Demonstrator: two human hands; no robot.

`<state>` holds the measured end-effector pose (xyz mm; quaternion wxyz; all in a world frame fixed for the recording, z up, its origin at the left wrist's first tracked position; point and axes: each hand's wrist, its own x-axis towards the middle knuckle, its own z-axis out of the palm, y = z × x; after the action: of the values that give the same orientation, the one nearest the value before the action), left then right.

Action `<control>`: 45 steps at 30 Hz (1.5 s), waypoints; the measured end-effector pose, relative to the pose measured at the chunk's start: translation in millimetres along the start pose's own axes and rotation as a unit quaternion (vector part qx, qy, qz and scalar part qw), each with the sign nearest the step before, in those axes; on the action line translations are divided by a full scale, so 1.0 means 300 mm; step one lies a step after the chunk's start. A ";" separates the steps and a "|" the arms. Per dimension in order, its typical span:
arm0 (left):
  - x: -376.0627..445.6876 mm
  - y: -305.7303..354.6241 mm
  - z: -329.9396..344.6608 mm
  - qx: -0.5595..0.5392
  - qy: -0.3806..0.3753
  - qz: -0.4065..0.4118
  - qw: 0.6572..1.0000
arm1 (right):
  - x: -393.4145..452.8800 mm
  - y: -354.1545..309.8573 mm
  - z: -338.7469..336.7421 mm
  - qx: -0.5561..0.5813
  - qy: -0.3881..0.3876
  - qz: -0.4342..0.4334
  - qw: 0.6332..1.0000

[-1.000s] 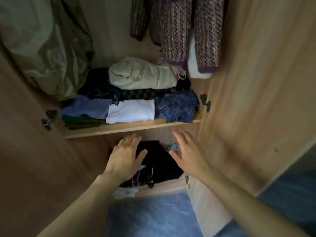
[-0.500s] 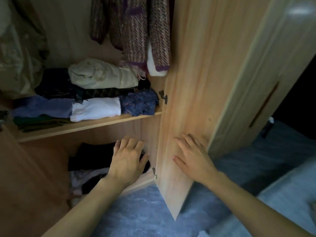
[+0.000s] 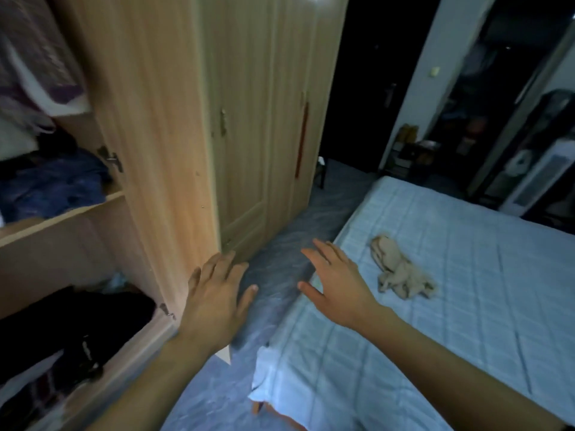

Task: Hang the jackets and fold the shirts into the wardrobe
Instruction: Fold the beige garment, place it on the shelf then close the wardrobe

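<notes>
The open wardrobe point(image 3: 161, 126) fills the left of the view. On its shelf point(image 3: 62, 213) lies a folded blue garment point(image 3: 53, 185), and dark clothes point(image 3: 71, 325) sit in the bottom compartment. A hanging knit jacket point(image 3: 34, 51) shows at the top left. A crumpled beige garment point(image 3: 401, 269) lies on the bed point(image 3: 466, 306) to the right. My left hand point(image 3: 214, 300) is open, empty, in front of the wardrobe door's lower edge. My right hand point(image 3: 336, 281) is open and empty over the bed's near edge, left of the beige garment.
The open wardrobe door point(image 3: 174, 181) stands edge-on between the shelves and the bed. Closed wardrobe doors point(image 3: 255, 135) continue to the right. A narrow strip of blue-grey floor point(image 3: 280, 244) runs between wardrobe and bed. Dark furniture and a white appliance point(image 3: 535, 178) stand at the far right.
The view has swung right from the wardrobe shelves to the bed. Both hands moved right with it, away from the bottom compartment; the beige garment on the bed came into view.
</notes>
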<state>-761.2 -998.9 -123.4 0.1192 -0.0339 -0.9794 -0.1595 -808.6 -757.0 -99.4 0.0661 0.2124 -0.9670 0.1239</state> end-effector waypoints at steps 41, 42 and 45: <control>1.023 1.214 0.942 -0.176 -0.132 0.183 0.958 | -0.224 1.526 -0.140 0.012 -0.006 0.349 0.937; 1.040 1.211 0.976 -0.176 -0.135 0.179 0.959 | -0.203 1.550 -0.119 0.015 -0.013 0.349 0.937; 1.085 1.210 1.064 -0.166 -0.150 0.155 0.962 | -0.156 1.629 -0.048 0.027 -0.036 0.353 0.934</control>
<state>-1110.0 -543.7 -227.4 -0.0131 -0.2286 -0.9286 -0.2920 -974.0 -305.2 -197.5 -0.0229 -0.1367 -0.9777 0.1576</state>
